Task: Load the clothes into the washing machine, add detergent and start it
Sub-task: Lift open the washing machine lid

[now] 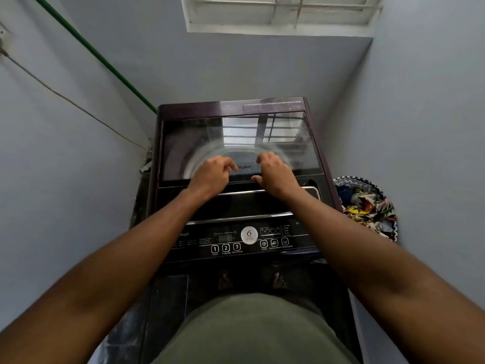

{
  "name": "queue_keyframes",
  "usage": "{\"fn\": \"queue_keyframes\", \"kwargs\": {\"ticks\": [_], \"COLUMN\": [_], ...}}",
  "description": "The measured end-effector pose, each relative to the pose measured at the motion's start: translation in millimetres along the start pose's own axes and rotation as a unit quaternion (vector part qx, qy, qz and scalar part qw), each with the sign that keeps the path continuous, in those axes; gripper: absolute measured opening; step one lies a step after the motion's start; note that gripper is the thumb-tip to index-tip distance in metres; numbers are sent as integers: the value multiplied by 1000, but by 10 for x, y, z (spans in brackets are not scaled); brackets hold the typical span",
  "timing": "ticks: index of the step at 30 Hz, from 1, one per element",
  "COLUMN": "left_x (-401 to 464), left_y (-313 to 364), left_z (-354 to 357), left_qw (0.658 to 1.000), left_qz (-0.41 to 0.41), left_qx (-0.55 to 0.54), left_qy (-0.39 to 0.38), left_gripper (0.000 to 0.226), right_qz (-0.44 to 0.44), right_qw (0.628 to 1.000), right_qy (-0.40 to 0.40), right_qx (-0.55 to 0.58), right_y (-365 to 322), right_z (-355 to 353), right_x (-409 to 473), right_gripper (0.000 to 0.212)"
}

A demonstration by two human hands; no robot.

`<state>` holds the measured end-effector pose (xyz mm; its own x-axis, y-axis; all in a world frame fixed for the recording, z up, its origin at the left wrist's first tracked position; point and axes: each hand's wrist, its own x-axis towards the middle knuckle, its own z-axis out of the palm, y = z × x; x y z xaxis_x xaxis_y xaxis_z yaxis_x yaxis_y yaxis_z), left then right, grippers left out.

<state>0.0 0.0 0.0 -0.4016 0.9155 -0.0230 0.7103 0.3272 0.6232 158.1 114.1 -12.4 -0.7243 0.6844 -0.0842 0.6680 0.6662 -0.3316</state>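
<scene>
A dark top-loading washing machine [236, 206] stands in front of me in a narrow corner. Its glass lid [199, 137] lies flat and reflects the window. My left hand [211, 176] and my right hand [275, 174] both rest on the lid's front edge, fingers curled over the glass near the brand name, thumbs at the edge. The control panel [236, 241] with numbered buttons sits below my forearms. A round basket [367, 206] full of colourful clothes stands on the floor to the machine's right.
Grey walls close in on the left, back and right. A green pipe [97, 56] and a thin cable [65, 98] run down the left wall. A barred window [280, 11] is above. My bare feet [252, 281] show below the panel.
</scene>
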Motion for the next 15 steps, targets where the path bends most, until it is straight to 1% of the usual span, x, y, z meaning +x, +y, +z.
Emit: {"fn": "queue_keyframes", "kwargs": {"ticks": [2,4,5,7,11,15], "left_x": [-45,-148,-195,-283,-401,-452], "left_y": [-51,-110,-132,-189,-191,-130], "left_z": [14,75,115,194,294,375], "left_qw": [998,994,993,994,997,997], "left_qz": [4,2,6,7,-6,-17], "left_qx": [-1,9,13,20,39,58], "left_qy": [-57,-109,-119,-108,-60,-51], "left_gripper": [34,36,37,38,36,36], "right_qz": [14,8,2,-6,-5,-6], "right_qw": [999,998,998,998,997,996], "right_qy": [-48,-66,-62,-59,-74,-84], "right_qx": [20,3,-4,-11,-16,-6], "right_y": [-9,13,30,30,28,76], "right_z": [15,59,81,85,105,191], "right_x": [-26,-75,-79,-89,-103,-169], "right_gripper": [41,30,25,22,23,28]}}
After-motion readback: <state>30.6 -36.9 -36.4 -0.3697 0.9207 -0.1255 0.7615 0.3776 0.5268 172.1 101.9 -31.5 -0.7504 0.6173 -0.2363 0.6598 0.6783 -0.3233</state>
